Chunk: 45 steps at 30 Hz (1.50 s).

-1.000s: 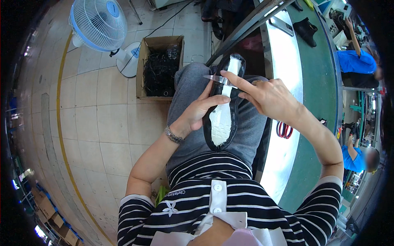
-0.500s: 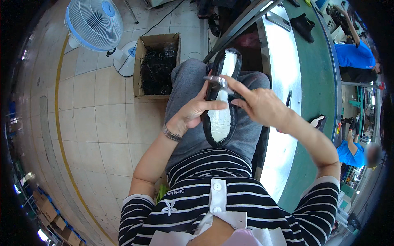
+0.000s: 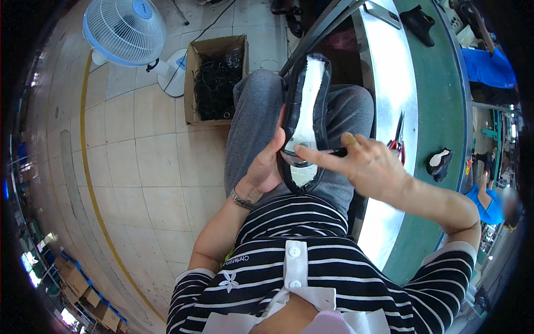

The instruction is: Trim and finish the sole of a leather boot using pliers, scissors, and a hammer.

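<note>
Left hand: the left hand (image 3: 267,167) is closed around the near end of a black shoe upper with a white insole board (image 3: 305,119), thumb against its left edge, a metal bracelet at the wrist.
Right hand: the right hand (image 3: 364,164) is curled, forefinger stretched out and its tip pressing on the white board near the heel end; a thin dark tool shows between the fingers, its kind unclear. A plaster wraps one finger.
Shoe position: the upper lies sole side up along the person's lap on grey trousers, toe pointing away.
Bench: a long green bench with a shiny metal edge (image 3: 389,100) runs along the person's right. On it lie red-handled scissors (image 3: 396,139), a second black-and-white shoe part (image 3: 439,162) and a black shoe (image 3: 418,23) farther off.
Floor: an open cardboard box of black tangled scraps (image 3: 214,83) stands on the tiled floor left of the knees; a white and blue pedestal fan (image 3: 125,28) stands beside it.
Others: a person in a blue top (image 3: 489,64) is beyond the bench.
</note>
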### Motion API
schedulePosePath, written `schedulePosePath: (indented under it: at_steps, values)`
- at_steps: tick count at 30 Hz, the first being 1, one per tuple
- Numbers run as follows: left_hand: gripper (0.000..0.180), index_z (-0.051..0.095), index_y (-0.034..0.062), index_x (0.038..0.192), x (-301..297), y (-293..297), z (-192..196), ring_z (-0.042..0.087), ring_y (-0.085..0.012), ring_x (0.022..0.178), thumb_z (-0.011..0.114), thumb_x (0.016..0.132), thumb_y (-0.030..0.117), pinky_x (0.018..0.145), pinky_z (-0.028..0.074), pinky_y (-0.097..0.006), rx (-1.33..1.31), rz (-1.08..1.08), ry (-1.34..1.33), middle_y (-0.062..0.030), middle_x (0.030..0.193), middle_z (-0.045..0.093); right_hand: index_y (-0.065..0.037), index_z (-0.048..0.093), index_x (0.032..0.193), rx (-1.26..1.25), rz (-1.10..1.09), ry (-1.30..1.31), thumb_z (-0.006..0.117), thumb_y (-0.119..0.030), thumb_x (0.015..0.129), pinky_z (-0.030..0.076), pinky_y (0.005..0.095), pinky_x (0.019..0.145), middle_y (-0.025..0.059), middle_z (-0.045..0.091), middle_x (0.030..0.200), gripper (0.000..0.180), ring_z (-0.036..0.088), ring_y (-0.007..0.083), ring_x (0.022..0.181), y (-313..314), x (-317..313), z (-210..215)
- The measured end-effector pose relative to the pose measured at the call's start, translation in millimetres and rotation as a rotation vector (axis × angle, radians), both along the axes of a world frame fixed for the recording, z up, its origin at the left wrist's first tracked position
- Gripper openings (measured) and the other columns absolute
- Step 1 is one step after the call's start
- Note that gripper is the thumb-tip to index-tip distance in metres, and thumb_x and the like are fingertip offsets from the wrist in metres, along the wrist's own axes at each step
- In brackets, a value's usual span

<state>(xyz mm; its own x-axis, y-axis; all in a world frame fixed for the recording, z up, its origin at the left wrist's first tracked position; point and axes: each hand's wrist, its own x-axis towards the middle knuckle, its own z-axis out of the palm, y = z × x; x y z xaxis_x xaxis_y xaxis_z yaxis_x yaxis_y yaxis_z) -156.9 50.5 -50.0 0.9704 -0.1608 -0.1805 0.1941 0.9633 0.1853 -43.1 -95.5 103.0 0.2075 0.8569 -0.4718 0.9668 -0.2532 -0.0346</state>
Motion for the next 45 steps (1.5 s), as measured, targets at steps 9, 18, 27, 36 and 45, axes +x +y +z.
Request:
schedulePosePath:
  at_steps: [9,18,27,36,45]
  values:
    - [0.07,0.008,0.0199,0.155,7.3,-18.6,13.2,0.039,-0.0194,0.133,0.049,0.099,0.03,0.109,0.036,-0.036,0.471,0.215,0.073,-0.0102,0.15,0.03,-0.034,0.048,0.139,0.126,0.035,0.259,0.065,-0.02,0.088,0.042,0.0296,0.037,0.005,0.057,0.054,0.055,0.06,0.0153,0.048,-3.6,42.1,6.6]
    - [0.09,0.002,0.0266,0.155,4.3,9.0,15.7,0.044,-0.0194,0.128,0.061,0.089,0.008,0.107,0.038,-0.037,0.394,0.017,0.067,-0.0108,0.142,0.037,-0.027,0.029,0.15,0.092,-0.061,0.086,0.061,-0.025,0.091,0.036,0.0292,0.037,0.0036,0.054,0.052,0.067,0.049,0.0154,0.038,28.6,24.4,-4.6]
    - [0.1,-0.006,0.025,0.154,3.7,16.9,13.3,0.044,-0.0216,0.128,0.064,0.086,0.004,0.106,0.039,-0.038,0.336,-0.057,0.058,-0.011,0.141,0.038,-0.025,0.024,0.152,0.18,-0.021,0.071,0.059,-0.021,0.093,0.035,0.0271,0.035,0.0046,0.057,0.053,0.068,0.051,0.0142,0.036,30.3,6.6,-3.2]
    - [0.092,-0.002,0.0267,0.154,-9.7,21.3,-16.3,0.043,-0.0227,0.129,0.063,0.09,0.017,0.104,0.042,-0.04,0.141,-0.102,-0.129,-0.0117,0.142,0.038,-0.024,0.023,0.151,0.195,-0.153,0.143,0.055,-0.024,0.097,0.037,0.0286,0.036,0.003,0.05,0.046,0.063,0.051,0.0151,0.036,17.4,4.0,-24.9]
    - [0.073,0.001,0.0229,0.154,-12.9,-7.9,4.9,0.033,-0.0214,0.138,0.05,0.1,0.028,0.111,0.034,-0.04,0.442,0.186,0.008,-0.0106,0.152,0.025,-0.022,0.03,0.15,0.406,-0.097,0.182,0.058,-0.021,0.093,0.037,0.029,0.035,0.0034,0.054,0.052,0.063,0.05,0.0141,0.037,24.6,-5.0,3.9]
